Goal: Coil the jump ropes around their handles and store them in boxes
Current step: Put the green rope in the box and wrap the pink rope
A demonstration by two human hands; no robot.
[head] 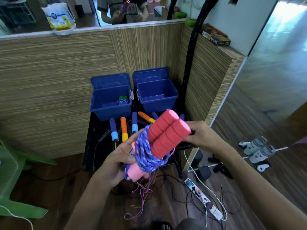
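Note:
Two red foam handles point(167, 133) lie side by side, with a purple-blue rope point(146, 155) coiled around their pink lower ends. My left hand point(116, 161) grips the pink ends and the coil from the left. My right hand point(197, 133) holds the red handles' upper part from the right. A loose rope tail point(142, 196) hangs toward the floor. Behind stand two open blue boxes: the left box point(99, 107) holds one coiled rope with green handles point(123, 100), the right box point(157, 95) looks empty.
Several uncoiled ropes with blue and orange handles point(123, 128) lie on a black stand point(93, 138) in front of the boxes. Wood-pattern panels enclose the corner. A power strip point(202, 198) and cables lie on the floor at right, and a green plastic chair point(10, 171) stands at left.

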